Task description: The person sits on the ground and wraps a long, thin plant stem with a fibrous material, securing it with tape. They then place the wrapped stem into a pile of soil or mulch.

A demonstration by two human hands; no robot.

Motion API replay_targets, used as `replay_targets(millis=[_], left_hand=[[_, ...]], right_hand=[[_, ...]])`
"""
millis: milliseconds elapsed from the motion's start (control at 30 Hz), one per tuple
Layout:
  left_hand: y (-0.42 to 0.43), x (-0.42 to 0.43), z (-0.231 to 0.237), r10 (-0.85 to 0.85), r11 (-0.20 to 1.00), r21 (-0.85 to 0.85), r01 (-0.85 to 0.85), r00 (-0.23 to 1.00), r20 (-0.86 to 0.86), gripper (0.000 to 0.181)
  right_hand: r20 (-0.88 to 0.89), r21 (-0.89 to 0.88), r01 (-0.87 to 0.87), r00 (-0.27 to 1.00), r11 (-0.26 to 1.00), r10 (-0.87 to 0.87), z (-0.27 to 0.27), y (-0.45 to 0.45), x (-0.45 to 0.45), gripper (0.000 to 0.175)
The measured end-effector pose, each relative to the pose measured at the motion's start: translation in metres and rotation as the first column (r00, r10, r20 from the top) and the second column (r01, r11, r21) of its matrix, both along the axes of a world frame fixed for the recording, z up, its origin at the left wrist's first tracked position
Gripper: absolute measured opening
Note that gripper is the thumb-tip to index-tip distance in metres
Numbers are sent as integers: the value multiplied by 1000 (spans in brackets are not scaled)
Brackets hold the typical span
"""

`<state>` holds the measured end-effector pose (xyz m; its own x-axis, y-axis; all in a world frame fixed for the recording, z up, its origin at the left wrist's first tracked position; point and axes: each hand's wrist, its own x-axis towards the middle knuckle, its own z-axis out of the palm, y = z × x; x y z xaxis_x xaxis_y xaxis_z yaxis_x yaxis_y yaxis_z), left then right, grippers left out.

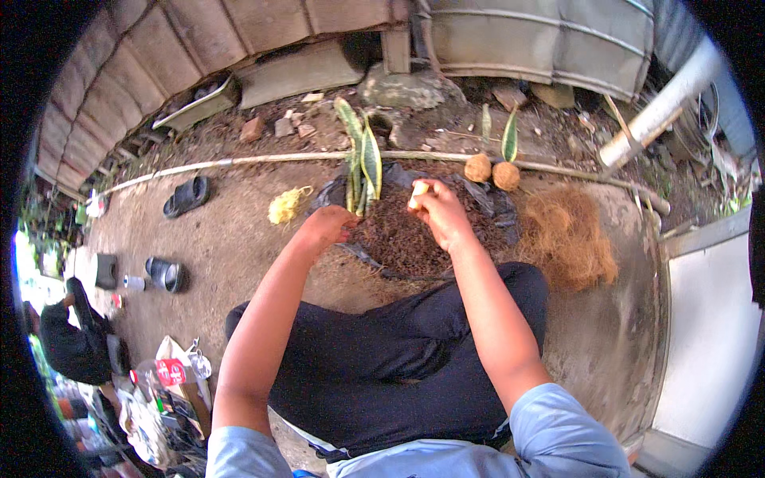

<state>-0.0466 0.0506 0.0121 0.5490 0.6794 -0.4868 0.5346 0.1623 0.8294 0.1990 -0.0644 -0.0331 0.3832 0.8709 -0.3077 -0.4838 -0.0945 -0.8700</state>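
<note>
My right hand (pixel 442 216) grips a small pale yellow cylinder (pixel 419 195), perhaps a spool, above a heap of dark brown crumbly soil (pixel 406 239). That heap lies on a black plastic sheet (pixel 499 206) in front of my crossed legs. At its left side my left hand (pixel 327 230) has its fingers bent close to the base of a snake plant (pixel 370 158). The plant stands upright with yellow-edged leaves. Whether the left fingertips pinch anything is too small to make out.
Two brown fibre balls (pixel 477 168), with snake plant leaves rising behind, sit right of the soil. Nearby lies loose coconut fibre (pixel 565 239). Yellow raffia (pixel 288 205) and black sandals (pixel 187 196) are leftward. A pole (pixel 287 158) crosses behind; a plastic bottle (pixel 170 371) lies lower left.
</note>
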Motion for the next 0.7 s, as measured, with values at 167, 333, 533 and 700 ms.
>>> replay_targets(millis=[167,333,533,700], left_hand=[[24,-47,-18,242,966,-75,-247,968,-72,33],[72,-71,-76,144,982,139,-126,981,-133,33],[137,-98,-141,9,917,390,82,974,-226,31],[91,-46,-67,119,982,173,-75,958,-262,31]], right_hand=[[371,-164,-113,913,980,167,-61,26,-66,34],[664,-255,-199,675,946,321,-76,38,-131,39],[838,-186,-410,407,893,362,-70,64,-215,38],[840,-333,-407,281,851,464,-90,51,-198,33]])
